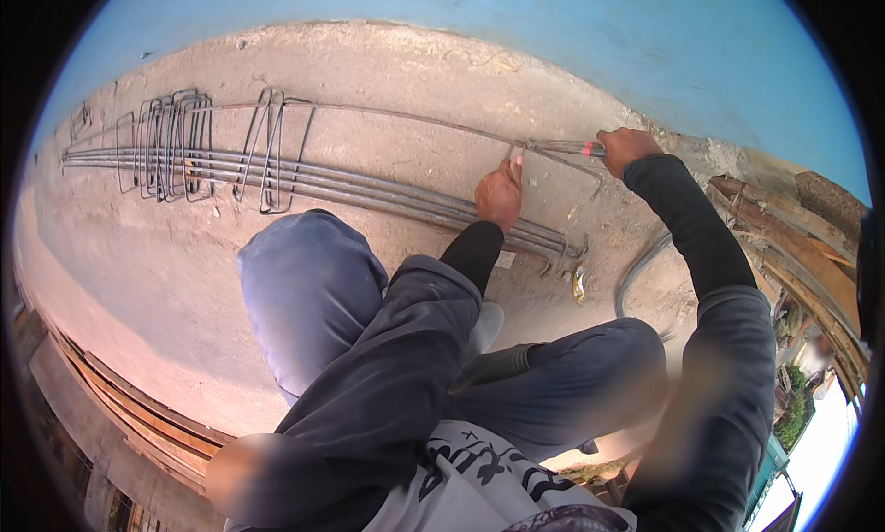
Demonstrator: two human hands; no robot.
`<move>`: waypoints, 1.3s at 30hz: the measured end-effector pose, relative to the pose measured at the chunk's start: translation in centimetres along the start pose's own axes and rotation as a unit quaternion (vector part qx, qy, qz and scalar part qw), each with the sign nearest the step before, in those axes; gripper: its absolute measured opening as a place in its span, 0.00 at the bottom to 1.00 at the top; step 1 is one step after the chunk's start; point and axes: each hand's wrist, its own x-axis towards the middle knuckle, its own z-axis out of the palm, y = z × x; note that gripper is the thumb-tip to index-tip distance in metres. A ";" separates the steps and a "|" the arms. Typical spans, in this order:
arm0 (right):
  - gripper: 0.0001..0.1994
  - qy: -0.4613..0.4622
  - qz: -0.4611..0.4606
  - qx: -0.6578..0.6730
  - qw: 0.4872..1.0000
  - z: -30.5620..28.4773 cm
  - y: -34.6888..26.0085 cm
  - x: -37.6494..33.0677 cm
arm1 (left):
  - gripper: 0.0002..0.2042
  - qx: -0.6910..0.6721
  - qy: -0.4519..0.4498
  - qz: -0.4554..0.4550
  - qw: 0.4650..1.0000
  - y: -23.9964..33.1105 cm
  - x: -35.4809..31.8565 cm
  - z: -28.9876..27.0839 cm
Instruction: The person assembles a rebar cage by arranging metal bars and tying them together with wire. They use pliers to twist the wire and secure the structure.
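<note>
While the right hand (631, 148) clasps a slim metal tool with a red band (587, 149), the left hand (499, 196) reaches its far end.
Just above the brown concrete floor (387, 66), the tool points left, its long axis nearly level, meeting a long thin steel rod (406, 118); whether the left fingers clamp it, I cannot tell. Dark lettering crosses the white shirt (419, 495). Floor separates rod from smooth blue wall (442, 5).
</note>
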 end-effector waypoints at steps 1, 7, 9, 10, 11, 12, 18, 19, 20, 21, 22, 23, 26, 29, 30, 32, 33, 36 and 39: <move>0.12 0.010 -0.004 -0.003 1.000 0.2 0.0 0.1 | 0.23 -0.003 0.009 0.003 1.000 -0.1 -0.1 0.0; 0.13 -0.010 -0.009 0.017 1.000 -0.4 0.2 0.7 | 0.15 0.028 -0.001 0.008 1.000 0.8 -0.4 -1.2; 0.14 -0.086 -0.016 0.022 0.996 -1.6 0.3 1.8 | 0.16 0.053 0.038 0.075 0.995 1.6 -0.3 -1.6; 0.15 -0.155 0.012 0.073 0.985 -2.2 0.8 1.8 | 0.18 0.075 0.057 0.129 0.987 2.3 -0.2 -1.5; 0.16 -0.224 0.030 0.122 0.967 -4.9 -0.2 1.4 | 0.22 0.103 0.081 0.175 0.976 2.3 -0.1 -1.8; 0.17 -0.292 0.056 0.169 0.940 -6.4 -0.5 0.9 | 0.24 0.098 0.085 0.209 0.969 3.0 0.1 -1.8; 0.16 -0.399 0.039 0.394 0.827 -4.1 1.2 1.6 | 0.22 -0.004 0.037 0.298 0.954 6.5 2.5 0.4; 0.17 -0.383 0.034 0.390 0.837 -4.1 1.3 1.4 | 0.20 0.025 0.002 0.287 0.958 6.3 3.3 1.0; 0.18 -0.367 0.028 0.388 0.845 -4.0 1.4 1.1 | 0.18 0.057 -0.036 0.276 0.959 6.3 3.8 1.2; 0.19 -0.351 0.022 0.386 0.853 -3.9 1.4 0.8 | 0.16 0.044 -0.033 0.277 0.959 6.4 3.8 1.5; 0.18 -0.223 -0.013 0.266 0.938 -3.3 1.3 0.0 | 0.14 0.030 -0.030 0.278 0.960 6.4 3.8 1.8; 0.18 -0.084 -0.057 0.136 0.985 -2.6 0.7 -0.8 | 0.13 0.024 -0.022 0.275 0.961 6.2 4.1 1.5; 0.17 0.220 -0.110 -0.137 0.959 -1.5 -0.1 -2.8 | 0.14 0.021 -0.107 0.179 0.978 7.3 5.5 0.7; 0.13 0.263 -0.100 -0.238 0.930 -2.0 -0.6 -2.6 | 0.18 -0.005 -0.167 0.165 0.972 7.3 6.8 0.3; 0.12 0.248 -0.094 -0.254 0.930 -2.5 -0.8 -2.2 | 0.21 -0.010 -0.175 0.165 0.971 7.2 7.1 0.3; 0.09 0.159 -0.048 -0.189 0.968 -3.2 -1.0 -1.6 | 0.26 -0.017 -0.192 0.163 0.968 7.1 7.1 0.0; 0.08 0.113 -0.025 -0.153 0.981 -3.4 -1.1 -1.3 | 0.29 -0.018 -0.107 0.199 0.974 7.2 6.5 -0.1; 0.08 0.074 -0.030 -0.128 0.989 -3.8 -1.1 -0.7 | 0.35 -0.018 0.060 0.246 0.967 8.1 2.9 -0.5; 0.10 -0.090 0.051 -0.049 0.993 -4.5 -1.2 0.7 | 0.38 -0.016 0.056 0.230 0.972 8.8 1.0 -0.1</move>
